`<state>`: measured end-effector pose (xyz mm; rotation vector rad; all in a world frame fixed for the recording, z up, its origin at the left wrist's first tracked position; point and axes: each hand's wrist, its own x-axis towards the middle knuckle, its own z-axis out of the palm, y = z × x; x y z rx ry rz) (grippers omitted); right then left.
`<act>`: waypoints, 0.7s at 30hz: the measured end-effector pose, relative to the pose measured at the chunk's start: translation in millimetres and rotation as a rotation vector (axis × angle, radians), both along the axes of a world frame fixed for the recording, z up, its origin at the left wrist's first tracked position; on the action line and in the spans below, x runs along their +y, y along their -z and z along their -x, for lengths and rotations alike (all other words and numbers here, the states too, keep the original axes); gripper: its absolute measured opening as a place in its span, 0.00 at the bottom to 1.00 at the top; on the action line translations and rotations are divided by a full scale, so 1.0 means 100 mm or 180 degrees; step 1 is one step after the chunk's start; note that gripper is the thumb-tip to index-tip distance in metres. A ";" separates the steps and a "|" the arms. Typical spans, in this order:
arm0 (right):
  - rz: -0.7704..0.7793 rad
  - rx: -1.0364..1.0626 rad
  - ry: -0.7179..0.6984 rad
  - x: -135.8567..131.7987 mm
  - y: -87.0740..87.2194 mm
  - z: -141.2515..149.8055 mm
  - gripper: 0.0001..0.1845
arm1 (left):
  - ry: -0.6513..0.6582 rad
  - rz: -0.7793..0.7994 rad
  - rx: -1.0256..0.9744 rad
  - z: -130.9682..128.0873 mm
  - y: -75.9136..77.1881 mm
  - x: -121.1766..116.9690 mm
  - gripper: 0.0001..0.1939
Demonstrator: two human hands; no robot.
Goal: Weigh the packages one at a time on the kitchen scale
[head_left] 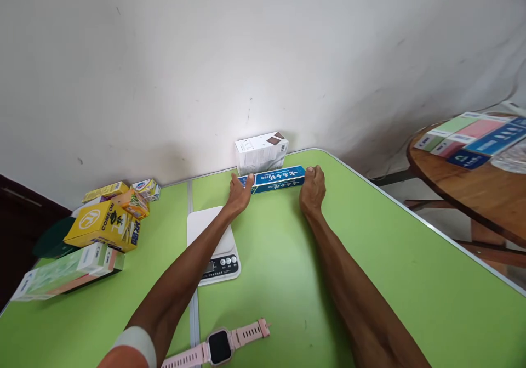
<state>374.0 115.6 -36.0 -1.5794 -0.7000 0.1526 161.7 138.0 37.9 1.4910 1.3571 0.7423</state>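
A long blue box (277, 179) with white lettering lies on the green table (370, 258) near the far edge, just in front of a white box (261, 152) against the wall. My left hand (240, 192) presses its fingers against the blue box's left end, fingers stretched out. My right hand (313, 188) has its fingers curled against the box's right end. The box is held between both hands.
A white kitchen scale (213, 244) sits under my left forearm. A pink smartwatch (217, 347) lies at the near edge. Several yellow, orange and green boxes (101, 225) are piled at the left. A round wooden table (472, 181) with coloured boxes stands at the right.
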 end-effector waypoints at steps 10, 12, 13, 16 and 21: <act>0.0173 -0.0098 -0.0157 -0.21 0.02 0.14 0.47 | -0.0308 0.0395 0.0080 -0.14 -0.10 -0.06 0.59; 0.0175 -0.0042 -0.0019 -0.34 0.01 0.20 0.45 | -0.0313 0.0364 0.0042 -0.14 -0.18 -0.17 0.57; 0.0162 0.0020 0.0084 -0.42 -0.01 0.23 0.44 | -0.0288 0.0312 0.0027 -0.13 -0.23 -0.24 0.57; 0.0066 0.0287 0.0327 -0.65 -0.04 0.36 0.42 | -0.0047 -0.0043 0.0049 -0.04 -0.43 -0.51 0.57; -0.0348 0.0745 0.0017 -0.99 -0.09 0.78 0.40 | 0.0359 -0.0577 0.0186 0.46 -0.67 -1.07 0.53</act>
